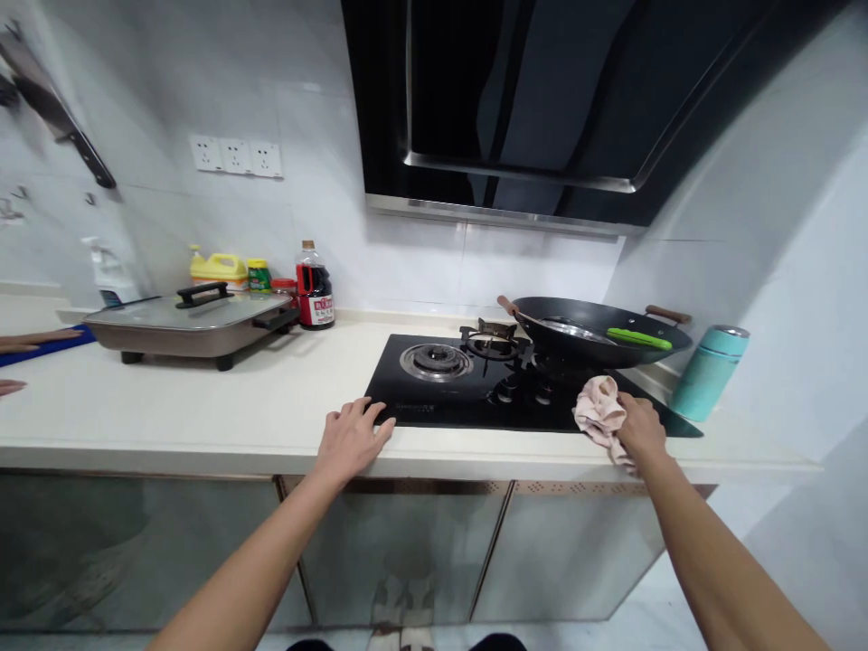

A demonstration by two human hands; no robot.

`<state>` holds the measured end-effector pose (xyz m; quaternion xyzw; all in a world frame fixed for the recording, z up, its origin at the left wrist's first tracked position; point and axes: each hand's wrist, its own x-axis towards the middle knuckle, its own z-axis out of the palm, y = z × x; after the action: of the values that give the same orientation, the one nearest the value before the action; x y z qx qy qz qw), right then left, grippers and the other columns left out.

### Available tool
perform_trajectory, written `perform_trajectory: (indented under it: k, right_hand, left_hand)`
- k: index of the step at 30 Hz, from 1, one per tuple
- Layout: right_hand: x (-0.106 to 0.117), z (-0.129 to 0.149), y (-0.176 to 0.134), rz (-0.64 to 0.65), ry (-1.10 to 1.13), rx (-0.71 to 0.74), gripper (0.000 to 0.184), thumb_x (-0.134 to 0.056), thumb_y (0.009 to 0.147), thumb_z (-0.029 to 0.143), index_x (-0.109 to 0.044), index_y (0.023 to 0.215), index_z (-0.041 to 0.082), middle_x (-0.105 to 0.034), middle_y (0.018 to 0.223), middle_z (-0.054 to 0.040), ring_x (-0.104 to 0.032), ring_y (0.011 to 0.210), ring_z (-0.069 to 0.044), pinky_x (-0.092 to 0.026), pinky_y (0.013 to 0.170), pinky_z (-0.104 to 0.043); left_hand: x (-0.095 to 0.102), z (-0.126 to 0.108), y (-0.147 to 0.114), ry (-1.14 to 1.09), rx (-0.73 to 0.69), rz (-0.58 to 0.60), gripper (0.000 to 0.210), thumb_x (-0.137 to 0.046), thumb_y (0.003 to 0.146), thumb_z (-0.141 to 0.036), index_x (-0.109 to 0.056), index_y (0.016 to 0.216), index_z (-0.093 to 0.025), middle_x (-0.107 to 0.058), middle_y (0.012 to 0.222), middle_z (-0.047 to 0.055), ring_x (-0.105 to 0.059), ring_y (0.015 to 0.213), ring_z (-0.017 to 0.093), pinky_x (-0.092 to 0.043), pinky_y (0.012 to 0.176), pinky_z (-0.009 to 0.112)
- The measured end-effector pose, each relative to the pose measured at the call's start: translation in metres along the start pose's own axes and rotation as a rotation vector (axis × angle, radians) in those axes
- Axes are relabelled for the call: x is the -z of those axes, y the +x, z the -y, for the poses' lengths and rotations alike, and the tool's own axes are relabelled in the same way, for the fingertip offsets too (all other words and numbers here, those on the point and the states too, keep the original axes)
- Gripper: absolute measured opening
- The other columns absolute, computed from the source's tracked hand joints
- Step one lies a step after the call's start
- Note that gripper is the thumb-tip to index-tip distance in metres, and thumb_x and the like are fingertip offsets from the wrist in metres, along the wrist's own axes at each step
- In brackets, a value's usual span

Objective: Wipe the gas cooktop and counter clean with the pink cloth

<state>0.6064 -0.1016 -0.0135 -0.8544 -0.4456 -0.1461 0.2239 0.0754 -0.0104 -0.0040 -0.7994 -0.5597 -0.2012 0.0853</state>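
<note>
My right hand [639, 429] is closed on a crumpled pale pink cloth [599, 409], which rests at the front right of the black glass gas stove [467, 405] and hangs toward the counter edge. My left hand [353, 438] lies on the white counter [298, 411] at the stove's front left corner, fingers stretched out and holding nothing. On the right burner sits a black wok [576, 336] with wooden handles, and a bright green utensil handle [637, 339] lies across it. The left burner [438, 360] is bare, while a pan support [494, 344] stands off-centre behind the knobs.
A teal bottle [712, 372] leans by the right wall. At left stand a lidded electric pan [190, 330], a soy sauce bottle [316, 289] and a spray bottle [108, 276]. Another person's hand [41, 341] touches a blue cloth [51, 347]. The black range hood [502, 108] overhangs the stove.
</note>
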Motion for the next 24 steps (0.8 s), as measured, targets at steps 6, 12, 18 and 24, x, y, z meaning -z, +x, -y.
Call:
perform_trajectory:
  k: [6, 12, 18, 24]
  right_hand:
    - [0.002, 0.043, -0.022, 0.157, -0.009, 0.034, 0.054, -0.038, 0.101, 0.057, -0.06, 0.142, 0.029, -0.065, 0.136, -0.012, -0.057, 0.125, -0.033, -0.042, 0.102, -0.045]
    - [0.012, 0.147, -0.075, 0.172, 0.08, 0.173, 0.062, -0.051, 0.092, 0.071, -0.062, 0.139, 0.032, -0.064, 0.137, -0.0107, -0.053, 0.125, -0.039, -0.041, 0.099, -0.052]
    - [0.003, 0.258, -0.117, 0.193, 0.413, 0.503, 0.047, -0.071, 0.082, 0.041, -0.066, 0.126, 0.027, -0.062, 0.124, -0.0085, -0.055, 0.115, -0.028, -0.041, 0.099, -0.041]
    - [-0.008, 0.234, -0.106, 0.198, 0.577, 0.618, 0.042, -0.066, 0.078, 0.023, -0.066, 0.12, 0.025, -0.059, 0.115, -0.0053, -0.056, 0.108, -0.022, -0.044, 0.097, -0.034]
  left_hand:
    - [0.0, -0.002, 0.001, 0.01, -0.002, -0.022, 0.05, -0.044, 0.101, -0.049, -0.066, 0.135, -0.021, -0.06, 0.145, 0.014, -0.057, 0.127, 0.034, -0.043, 0.101, 0.05]
    - [0.003, -0.003, 0.003, 0.016, 0.0, -0.008, 0.052, -0.045, 0.1, -0.051, -0.065, 0.137, -0.02, -0.061, 0.144, 0.014, -0.058, 0.126, 0.033, -0.043, 0.101, 0.048]
    - [0.003, -0.002, 0.0, 0.012, -0.006, -0.01, 0.051, -0.046, 0.099, -0.049, -0.064, 0.138, -0.021, -0.059, 0.148, 0.014, -0.056, 0.131, 0.033, -0.043, 0.103, 0.047]
    - [0.004, 0.001, -0.002, -0.004, -0.01, -0.011, 0.049, -0.046, 0.1, -0.048, -0.066, 0.137, -0.022, -0.059, 0.149, 0.013, -0.055, 0.134, 0.032, -0.042, 0.106, 0.049]
